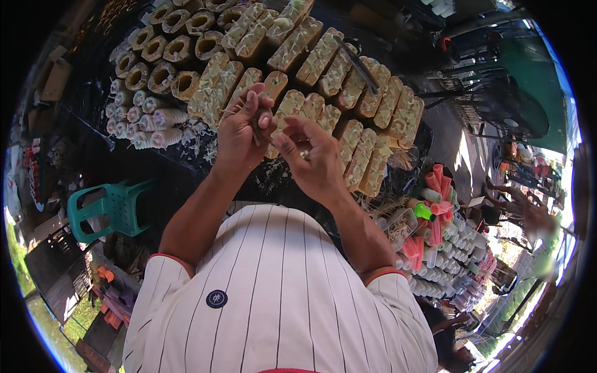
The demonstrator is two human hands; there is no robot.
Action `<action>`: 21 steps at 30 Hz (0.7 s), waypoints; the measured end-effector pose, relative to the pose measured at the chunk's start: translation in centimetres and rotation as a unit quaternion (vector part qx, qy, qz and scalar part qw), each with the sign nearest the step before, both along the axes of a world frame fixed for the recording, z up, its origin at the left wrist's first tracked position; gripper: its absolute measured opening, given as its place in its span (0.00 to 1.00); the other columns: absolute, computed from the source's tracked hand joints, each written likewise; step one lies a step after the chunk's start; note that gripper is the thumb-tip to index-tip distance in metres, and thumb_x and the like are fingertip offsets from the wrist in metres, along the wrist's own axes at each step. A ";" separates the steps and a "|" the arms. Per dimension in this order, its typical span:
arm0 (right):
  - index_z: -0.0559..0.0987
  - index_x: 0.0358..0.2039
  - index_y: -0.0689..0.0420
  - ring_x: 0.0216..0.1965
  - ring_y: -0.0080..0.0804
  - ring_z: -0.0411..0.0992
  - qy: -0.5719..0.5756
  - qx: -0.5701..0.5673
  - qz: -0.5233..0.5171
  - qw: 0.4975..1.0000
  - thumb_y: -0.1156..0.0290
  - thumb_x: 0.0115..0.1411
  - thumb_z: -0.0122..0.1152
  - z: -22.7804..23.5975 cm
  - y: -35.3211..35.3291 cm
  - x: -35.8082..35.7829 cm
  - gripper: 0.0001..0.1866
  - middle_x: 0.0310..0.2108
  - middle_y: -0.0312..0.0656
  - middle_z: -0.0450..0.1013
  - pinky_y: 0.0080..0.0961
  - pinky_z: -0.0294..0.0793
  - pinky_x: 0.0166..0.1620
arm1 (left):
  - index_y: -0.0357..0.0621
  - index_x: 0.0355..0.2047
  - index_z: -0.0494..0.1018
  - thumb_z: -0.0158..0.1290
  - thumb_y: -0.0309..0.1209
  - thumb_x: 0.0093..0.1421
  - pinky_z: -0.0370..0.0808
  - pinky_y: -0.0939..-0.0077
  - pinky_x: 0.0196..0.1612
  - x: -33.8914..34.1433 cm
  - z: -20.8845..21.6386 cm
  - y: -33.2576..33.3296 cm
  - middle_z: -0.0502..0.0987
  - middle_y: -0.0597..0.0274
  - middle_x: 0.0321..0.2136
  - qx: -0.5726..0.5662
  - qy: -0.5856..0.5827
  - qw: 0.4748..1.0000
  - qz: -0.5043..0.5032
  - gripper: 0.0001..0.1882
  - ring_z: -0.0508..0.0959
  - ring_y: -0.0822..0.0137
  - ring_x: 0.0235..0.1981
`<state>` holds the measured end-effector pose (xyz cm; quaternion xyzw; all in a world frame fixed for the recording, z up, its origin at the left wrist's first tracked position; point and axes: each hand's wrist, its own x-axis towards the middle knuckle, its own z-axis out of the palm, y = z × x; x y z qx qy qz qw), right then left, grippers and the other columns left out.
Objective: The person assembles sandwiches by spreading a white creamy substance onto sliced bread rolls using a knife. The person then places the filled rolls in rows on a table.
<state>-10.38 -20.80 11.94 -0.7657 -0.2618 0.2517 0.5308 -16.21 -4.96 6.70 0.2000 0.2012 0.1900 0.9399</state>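
In front of my chest, my left hand (241,133) is closed, thumb up, around a small bunch of thin brownish sticks (256,132); their exact kind is not clear. Close beside it on the right is my right hand (314,158), its fingers loosely curled and its thumb apart from them, with nothing visible in its grasp. Beyond both hands stand rows of long tan blocks (318,57) with pale greenish strips across their tops. Some blocks directly behind my fingers are partly hidden.
Hollow hexagonal tubes (176,48) and white wrapped cylinders (165,118) stand at the far left of the dark table. A dark metal bar (357,65) lies across the blocks. A green plastic chair (111,210) is left; pink and white rolls (438,233) are piled right.
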 end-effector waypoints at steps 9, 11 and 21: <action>0.82 0.44 0.67 0.34 0.23 0.83 0.143 0.038 0.030 0.989 0.80 0.68 0.67 -6.5 0.5 -9.2 0.06 0.31 0.42 0.84 0.23 0.85 0.37 | 0.46 0.53 0.74 0.56 0.34 0.75 0.74 0.67 0.39 -10.0 -3.1 -1.9 0.74 0.65 0.31 -0.021 0.016 0.993 0.112 0.10 0.73 0.70 0.28; 0.82 0.41 0.67 0.33 0.24 0.83 0.126 0.043 0.007 0.991 0.79 0.68 0.68 -6.8 0.6 -10.6 0.05 0.30 0.42 0.84 0.23 0.85 0.36 | 0.46 0.51 0.74 0.57 0.34 0.74 0.74 0.64 0.41 -10.8 -3.6 -1.5 0.72 0.65 0.29 -0.054 0.023 0.990 0.125 0.09 0.73 0.69 0.30; 0.82 0.43 0.64 0.33 0.22 0.81 0.070 0.005 -0.064 0.996 0.75 0.67 0.72 -10.1 0.2 -15.2 0.08 0.33 0.39 0.83 0.20 0.80 0.36 | 0.49 0.38 0.68 0.53 0.34 0.76 0.68 0.67 0.35 -14.5 -9.7 0.3 0.62 0.70 0.22 -0.116 0.056 0.990 0.051 0.09 0.64 0.70 0.24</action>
